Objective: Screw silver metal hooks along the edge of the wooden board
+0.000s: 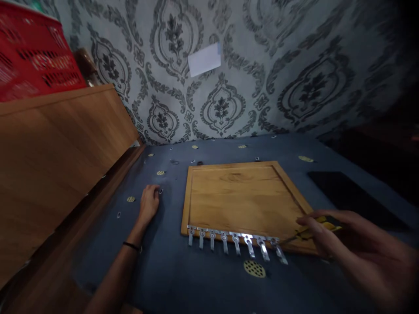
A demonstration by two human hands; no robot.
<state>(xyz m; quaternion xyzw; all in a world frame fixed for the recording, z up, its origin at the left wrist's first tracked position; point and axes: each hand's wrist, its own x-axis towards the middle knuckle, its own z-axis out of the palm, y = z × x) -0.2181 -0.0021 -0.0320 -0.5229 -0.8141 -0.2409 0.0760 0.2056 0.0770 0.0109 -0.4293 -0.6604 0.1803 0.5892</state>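
Observation:
A wooden board point(238, 196) lies flat on the blue cloth point(183, 279). Along the board's near edge runs a row of several small metal pieces point(234, 242). My right hand point(330, 237) is closed on a yellow-handled tool point(322, 226), whose metal tip points left at the rightmost metal piece point(279, 253). My left hand point(149, 203) rests on the cloth left of the board with its fingers curled; its fingertips are at a tiny dark part point(161, 191). Whether it holds anything is hidden.
A wooden cabinet side point(55, 148) rises at the left with a red crate point(32, 48) on top. Patterned wallpaper with a white note point(204, 59) stands behind. Small yellow discs point(254, 268) and tiny parts dot the cloth. A dark flat object point(347, 192) lies at the right.

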